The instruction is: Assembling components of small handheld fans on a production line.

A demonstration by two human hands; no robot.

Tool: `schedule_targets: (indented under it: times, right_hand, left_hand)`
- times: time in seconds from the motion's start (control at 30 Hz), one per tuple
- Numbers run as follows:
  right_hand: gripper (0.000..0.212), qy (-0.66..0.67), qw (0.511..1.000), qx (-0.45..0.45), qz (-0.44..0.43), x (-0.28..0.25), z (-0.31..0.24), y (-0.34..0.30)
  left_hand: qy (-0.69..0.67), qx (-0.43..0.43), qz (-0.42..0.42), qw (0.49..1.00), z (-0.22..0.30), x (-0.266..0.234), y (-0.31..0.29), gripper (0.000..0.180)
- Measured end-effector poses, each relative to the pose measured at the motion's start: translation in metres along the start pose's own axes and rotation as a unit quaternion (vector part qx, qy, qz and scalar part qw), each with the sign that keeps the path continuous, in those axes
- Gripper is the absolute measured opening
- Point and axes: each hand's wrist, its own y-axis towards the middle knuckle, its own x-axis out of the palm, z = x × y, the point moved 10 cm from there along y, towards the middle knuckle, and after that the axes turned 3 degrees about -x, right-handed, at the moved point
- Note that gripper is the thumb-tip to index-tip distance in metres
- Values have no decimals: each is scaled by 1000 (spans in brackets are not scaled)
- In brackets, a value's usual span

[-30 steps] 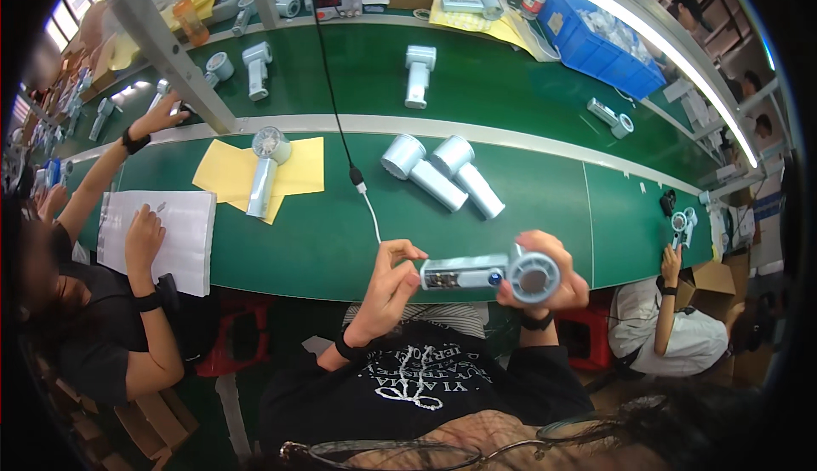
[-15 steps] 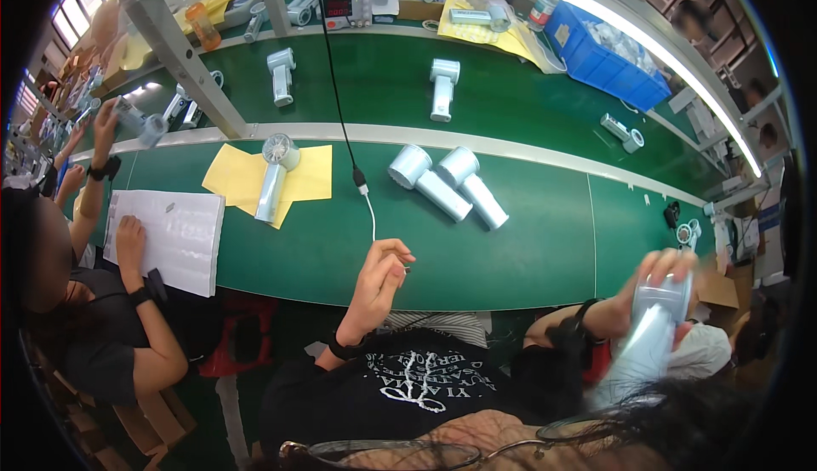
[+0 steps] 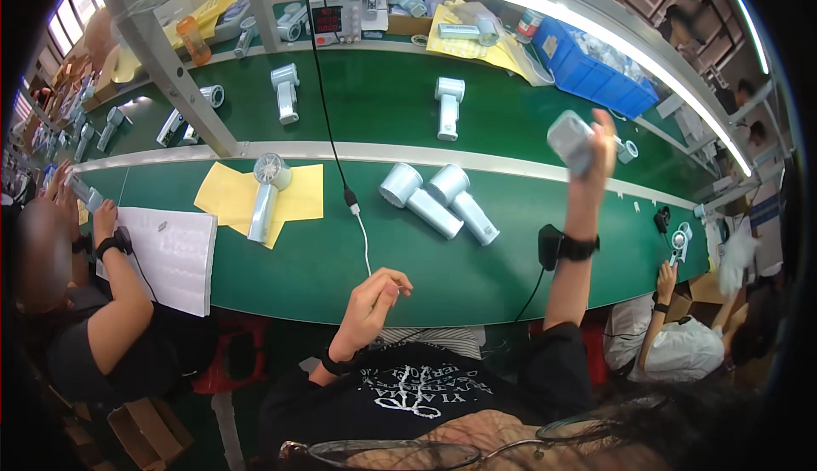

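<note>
- Although the bench (image 3: 289, 279) comes through clearly on my feed, the pale blue device (image 3: 568, 137) in the right hand (image 3: 602, 149) is smeared, and I cannot read its surface.
- That hand covers the device's right side, so I cannot tell whether the blunt end I see is its head or its handle.
- Behind the same hand I catch only part of a small fan (image 3: 628, 151) on the far green surface.
- I lose the white cable (image 3: 365, 237) behind the fingers of the left hand (image 3: 368, 308); I cannot tell whether its end is pinched there.
- I see the right forearm standing nearly upright, the hand lifted above the bench, fingers pointing up and closed around the device.
- The left forearm slants in from below, low at the near edge, thumb and fingers curled together toward the right.
- As I view it, the device's blunt end points to the upper left, the rest running down toward the palm; its long axis looks foreshortened.
- Below it to the left lie two fans, left one (image 3: 434, 213) and right one (image 3: 477, 217), heads to the upper left, handles to the lower right.
</note>
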Motion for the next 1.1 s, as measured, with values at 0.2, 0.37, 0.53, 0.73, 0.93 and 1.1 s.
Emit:
schedule_targets:
  times: [0.2, 0.37, 0.53, 0.73, 0.93, 1.1]
  right_hand:
    - [48, -30, 966, 255, -23, -73, 191, 44]
    - [49, -257, 944, 194, 68, -115, 214, 58]
    - [49, -661, 715, -225, 33, -46, 126, 62]
    - [47, -686, 664, -207, -213, 71, 190, 29]
    - [46, -602, 770, -44, -208, 52, 216, 30]
    - [53, -411, 898, 42, -151, 44, 153, 11]
  left_hand:
    - [11, 3, -1, 1000, 0, -1, -2, 33]
    - [13, -18, 6, 1000, -6, -6, -3, 32]
    - [23, -31, 13, 999, -11, -11, 1, 31]
    - [29, -22, 19, 999, -8, -8, 9, 31]
    - [41, -17, 25, 999, -5, -8, 6, 32]
    - [30, -20, 17, 999, -7, -5, 2, 32]
